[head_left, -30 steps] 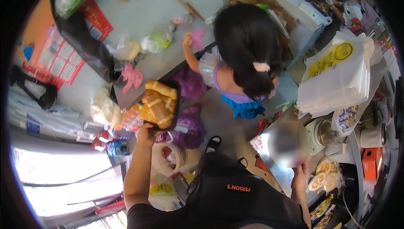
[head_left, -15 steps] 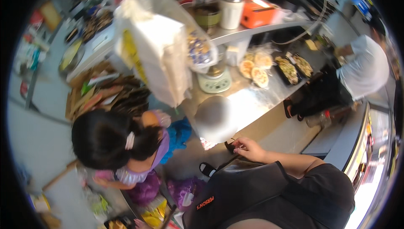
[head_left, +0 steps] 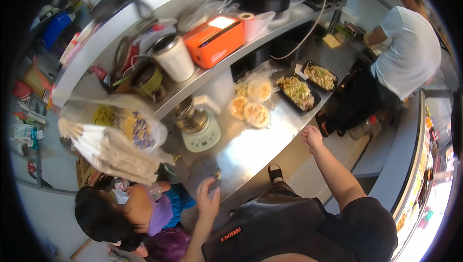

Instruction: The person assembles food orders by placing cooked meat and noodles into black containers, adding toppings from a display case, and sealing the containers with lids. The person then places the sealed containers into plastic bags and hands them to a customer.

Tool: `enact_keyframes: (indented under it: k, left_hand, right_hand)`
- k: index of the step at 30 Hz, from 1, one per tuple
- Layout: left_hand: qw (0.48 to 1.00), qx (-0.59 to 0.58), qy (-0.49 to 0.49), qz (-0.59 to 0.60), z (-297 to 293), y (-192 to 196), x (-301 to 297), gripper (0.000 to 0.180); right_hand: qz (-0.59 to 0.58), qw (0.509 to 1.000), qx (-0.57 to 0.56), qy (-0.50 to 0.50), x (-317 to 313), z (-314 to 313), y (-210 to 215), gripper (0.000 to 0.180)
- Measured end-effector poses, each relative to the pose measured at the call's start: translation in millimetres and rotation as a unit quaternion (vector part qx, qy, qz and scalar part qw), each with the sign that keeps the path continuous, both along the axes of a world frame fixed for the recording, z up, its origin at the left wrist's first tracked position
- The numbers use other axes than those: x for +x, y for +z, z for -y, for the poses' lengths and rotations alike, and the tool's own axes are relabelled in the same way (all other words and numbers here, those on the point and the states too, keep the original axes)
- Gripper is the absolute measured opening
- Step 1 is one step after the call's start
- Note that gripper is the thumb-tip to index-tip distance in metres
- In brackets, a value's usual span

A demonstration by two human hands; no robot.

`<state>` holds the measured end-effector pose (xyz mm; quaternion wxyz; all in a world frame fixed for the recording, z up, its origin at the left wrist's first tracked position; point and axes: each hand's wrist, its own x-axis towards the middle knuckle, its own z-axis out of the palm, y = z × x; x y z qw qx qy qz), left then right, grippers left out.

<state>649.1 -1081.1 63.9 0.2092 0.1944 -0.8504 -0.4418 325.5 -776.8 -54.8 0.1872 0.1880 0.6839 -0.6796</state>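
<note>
My left hand (head_left: 208, 199) is raised at the near left corner of the metal counter (head_left: 246, 158). Its thumb and fingers close around a small dark piece with a yellow spot, too blurred to name. A grey smeared patch covers the counter just beyond it. My right hand (head_left: 312, 139) reaches forward past the counter's front edge, fingers loosely bent and apart, holding nothing. Beyond it are two black trays of shredded food (head_left: 296, 93). Round flatbreads (head_left: 256, 114), some in clear bags, lie on the counter. A pale green scale (head_left: 202, 139) bears a glass pot (head_left: 191, 117).
A person in purple and blue (head_left: 161, 214) is close on my left. Another in a white shirt (head_left: 410, 54) works at the far right. Above the counter, a shelf (head_left: 212, 64) carries an orange box (head_left: 214, 42) and a white canister (head_left: 173, 57). Paper bags (head_left: 111, 153) hang at left.
My left hand has come up from the lower edge to the counter corner. My right hand has stretched forward from beside my body. The view has turned, shifting the counter items leftward.
</note>
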Motion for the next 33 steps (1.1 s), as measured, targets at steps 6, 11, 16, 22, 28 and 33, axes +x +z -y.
enact_keyframes:
  k: [6, 11, 16, 22, 28, 33]
  left_hand:
    - [0.953, -0.302, -0.027, -0.010, 1, 45, -241, 0.050]
    - [0.896, -0.388, 0.190, 0.099, 49, 14, -340, 0.050]
    - [0.871, -0.469, 0.146, 0.012, 58, 5, -337, 0.035]
    - [0.860, -0.496, 0.071, -0.102, 41, 24, -321, 0.026]
    - [0.878, -0.439, 0.006, -0.190, -6, 49, -244, 0.019]
    - [0.950, -0.157, 0.136, -0.232, -38, 54, -150, 0.015]
  right_hand:
    - [0.013, 0.999, -0.037, -0.021, -85, -3, -27, 0.018]
    - [0.002, 0.995, -0.093, -0.026, -100, -8, -38, 0.012]
    - [-0.021, 0.997, -0.080, -0.008, -97, -23, -27, 0.008]
    - [-0.043, 0.993, -0.028, 0.108, -67, -70, -12, 0.012]
    - [-0.054, 0.961, -0.003, 0.271, -39, -87, 7, 0.017]
    - [0.008, 0.933, 0.000, 0.360, -18, -45, 7, 0.017]
